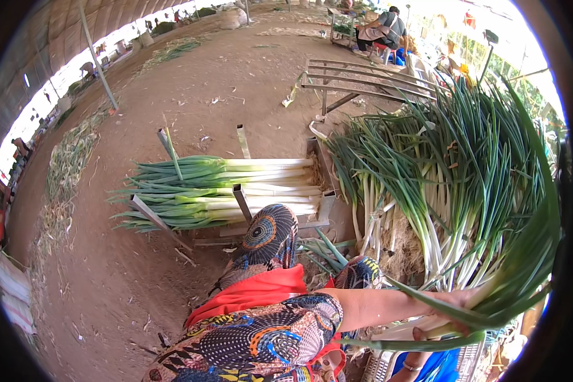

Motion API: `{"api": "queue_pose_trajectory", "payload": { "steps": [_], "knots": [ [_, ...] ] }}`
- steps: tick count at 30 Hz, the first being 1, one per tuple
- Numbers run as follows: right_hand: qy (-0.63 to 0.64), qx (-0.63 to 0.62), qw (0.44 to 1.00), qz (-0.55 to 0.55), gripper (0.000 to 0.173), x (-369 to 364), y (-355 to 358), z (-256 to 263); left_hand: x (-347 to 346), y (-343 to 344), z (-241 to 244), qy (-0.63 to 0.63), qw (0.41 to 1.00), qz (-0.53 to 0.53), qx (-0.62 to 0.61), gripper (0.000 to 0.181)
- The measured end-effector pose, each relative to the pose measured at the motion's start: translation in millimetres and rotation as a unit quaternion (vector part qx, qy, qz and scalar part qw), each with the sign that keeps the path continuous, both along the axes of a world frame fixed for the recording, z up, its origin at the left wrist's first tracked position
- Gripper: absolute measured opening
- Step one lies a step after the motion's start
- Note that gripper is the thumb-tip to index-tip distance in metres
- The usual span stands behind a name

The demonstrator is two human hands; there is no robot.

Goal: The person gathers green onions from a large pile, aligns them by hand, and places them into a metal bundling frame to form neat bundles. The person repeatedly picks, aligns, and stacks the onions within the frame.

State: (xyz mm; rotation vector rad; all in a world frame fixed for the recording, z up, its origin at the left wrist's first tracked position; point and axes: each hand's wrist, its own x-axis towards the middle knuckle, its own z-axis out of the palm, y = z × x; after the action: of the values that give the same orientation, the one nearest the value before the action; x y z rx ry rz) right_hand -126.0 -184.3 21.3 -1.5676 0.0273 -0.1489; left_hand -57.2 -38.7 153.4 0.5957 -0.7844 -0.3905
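My left hand [451, 302] grips a bunch of large green onions [518, 267] at the lower right, its long leaves arching up along the right rim. Just below it, my right hand [418, 333], with a bracelet at the wrist, closes on the same bunch; leaves partly hide it. White stalks of the bunch extend left under my left forearm. Beyond my hands leans a big heap of green onions [477, 167], roots low and leaves up. Before my knees, trimmed-looking green onions [267, 191] lie sideways in a metal frame [327, 207] with upright posts.
A plastic crate [376, 366] and blue material [451, 365] sit below my hands. A low metal rack [363, 81] stands past the heap. Farther back, a person [386, 31] sits bent over. A pole [98, 57] rises at left; plant scraps [69, 167] litter the dirt floor.
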Motion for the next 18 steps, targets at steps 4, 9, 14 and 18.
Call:
{"api": "queue_pose_trajectory", "payload": {
  "steps": [4, 9, 14, 18],
  "knots": [
    [0.076, 0.023, 0.996, 0.03, 0.049, -15, 29, -4, -6, 1, -53, 0.015, 0.996, -0.052, 0.068, 0.06],
    [0.126, 0.03, 0.989, 0.067, 0.046, -23, 55, -2, -6, -15, -153, 0.106, 0.973, -0.123, 0.163, 0.052],
    [0.151, 0.031, 0.984, 0.084, 0.044, -25, 61, -4, -10, -34, -175, 0.096, 0.971, -0.127, 0.18, 0.052],
    [0.159, 0.024, 0.983, 0.088, 0.042, -24, 60, -3, -12, -36, -166, -0.064, 0.972, -0.058, 0.219, 0.064]
  ]
}}
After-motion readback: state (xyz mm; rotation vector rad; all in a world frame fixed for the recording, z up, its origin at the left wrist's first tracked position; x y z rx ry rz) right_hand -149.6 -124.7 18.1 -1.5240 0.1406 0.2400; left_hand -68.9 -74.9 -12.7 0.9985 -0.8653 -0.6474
